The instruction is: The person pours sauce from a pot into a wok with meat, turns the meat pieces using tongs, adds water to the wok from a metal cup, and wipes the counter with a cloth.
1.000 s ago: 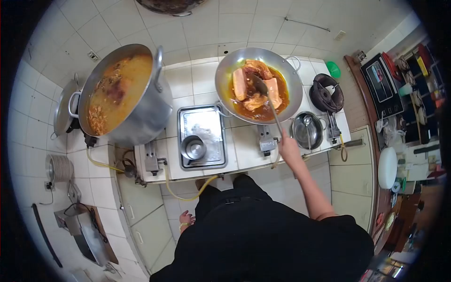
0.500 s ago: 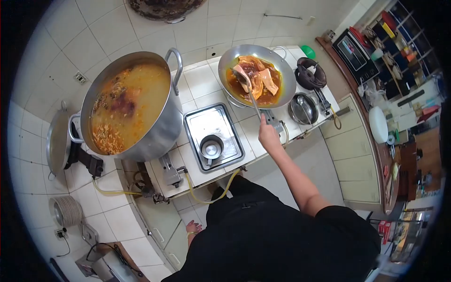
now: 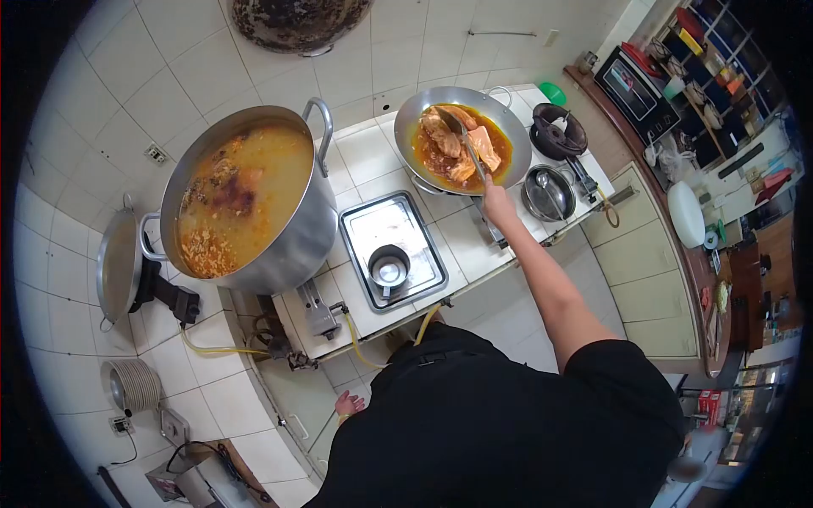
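My right hand (image 3: 498,204) is closed around the handle of a long metal ladle (image 3: 476,155). Its head rests among pieces of meat (image 3: 483,146) in reddish-brown sauce, inside a wide wok (image 3: 408,154) on the counter. My left hand (image 3: 349,404) hangs low beside my body, fingers loosely apart and holding nothing. To the left of the wok lies a metal tray (image 3: 381,222) with a small metal cup (image 3: 389,267) on it. A large pot (image 3: 296,245) of orange-brown broth with floating bits stands further left.
Right of the wok are a metal pan (image 3: 549,195) and a dark burner (image 3: 559,135). Yellow gas hoses (image 3: 360,347) loop along the counter's front edge. Stacked plates (image 3: 134,386) stand at the lower left. A dark wok (image 3: 298,21) hangs on the wall.
My right hand has moved slightly right with the ladle. The ladle's head has shifted toward the back of the wok, and the meat has turned. My left hand still hangs low.
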Demonstrator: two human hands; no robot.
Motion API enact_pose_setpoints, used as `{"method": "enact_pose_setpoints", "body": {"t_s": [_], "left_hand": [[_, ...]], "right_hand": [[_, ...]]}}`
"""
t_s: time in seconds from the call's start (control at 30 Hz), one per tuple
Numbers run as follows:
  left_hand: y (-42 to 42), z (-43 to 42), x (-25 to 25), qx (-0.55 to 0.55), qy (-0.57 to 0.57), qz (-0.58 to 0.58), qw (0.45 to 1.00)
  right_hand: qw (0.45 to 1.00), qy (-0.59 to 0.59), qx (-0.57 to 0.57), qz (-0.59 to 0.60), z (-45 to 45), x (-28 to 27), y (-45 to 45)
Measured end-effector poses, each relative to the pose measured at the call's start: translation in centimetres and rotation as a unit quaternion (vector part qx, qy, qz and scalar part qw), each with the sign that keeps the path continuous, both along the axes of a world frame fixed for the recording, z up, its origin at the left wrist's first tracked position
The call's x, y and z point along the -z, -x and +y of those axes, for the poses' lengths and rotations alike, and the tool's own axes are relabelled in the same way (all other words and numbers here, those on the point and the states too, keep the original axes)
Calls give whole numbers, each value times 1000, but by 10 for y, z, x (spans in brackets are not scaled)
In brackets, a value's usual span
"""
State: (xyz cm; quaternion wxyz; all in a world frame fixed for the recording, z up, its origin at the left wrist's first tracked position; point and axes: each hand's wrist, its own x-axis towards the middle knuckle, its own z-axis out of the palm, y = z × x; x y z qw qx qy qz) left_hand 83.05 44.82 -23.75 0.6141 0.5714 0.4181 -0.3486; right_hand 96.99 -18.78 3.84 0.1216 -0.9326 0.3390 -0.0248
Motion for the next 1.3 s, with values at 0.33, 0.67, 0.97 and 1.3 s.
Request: {"method": "enact_pose_setpoints", "body": {"t_s": [0.33, 0.67, 0.97, 1.3], "left_hand": [[23, 30, 43, 31, -35, -27, 999], [-31, -22, 1, 40, 17, -22, 999], [-41, -48, -8, 111, -48, -46, 992], [5, -18, 28, 64, -40, -53, 996]], "right_hand": [[997, -8, -66, 46, 42, -23, 32], [997, -45, -27, -53, 30, -42, 129], [998, 12, 49, 47, -34, -16, 103], [995, 48, -25, -80, -80, -44, 24]]}}
